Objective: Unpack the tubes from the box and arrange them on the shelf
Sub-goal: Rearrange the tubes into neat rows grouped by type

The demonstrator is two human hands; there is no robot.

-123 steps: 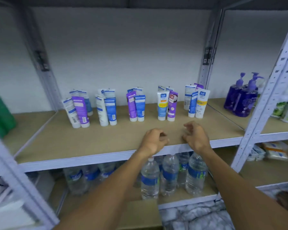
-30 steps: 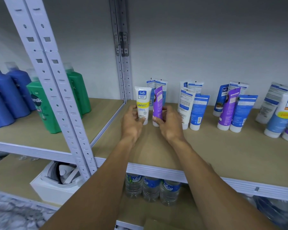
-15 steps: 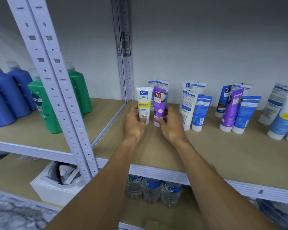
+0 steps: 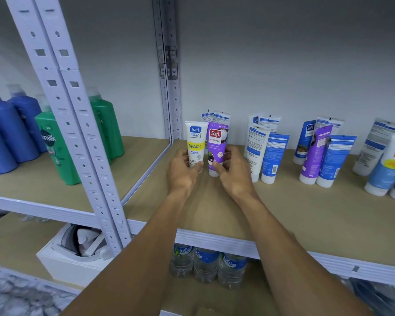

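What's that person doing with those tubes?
A person is stocking a wooden shelf. The left hand grips a white and yellow tube and the right hand grips a purple tube, both upright, side by side near the shelf's left end. Other tubes stand in small groups to the right.

A white perforated upright post (image 4: 78, 133) slants from the top left down to the lower middle. Just left of the post, a green bottle marked Sunsilk (image 4: 53, 151) stands upright on a wooden board, partly hidden by the post. A second green bottle (image 4: 107, 131) shows just right of the post, farther back. Further left stand dark blue bottles (image 4: 7, 133) with pale caps, close together. At the post's foot, on a lower board, sits an open white box (image 4: 66, 263) holding a grey and white item, too unclear to name. Low and right of the post, three clear water bottles (image 4: 205, 265) with blue labels stand side by side. Below the post to the left lies grey marbled floor (image 4: 14, 295).
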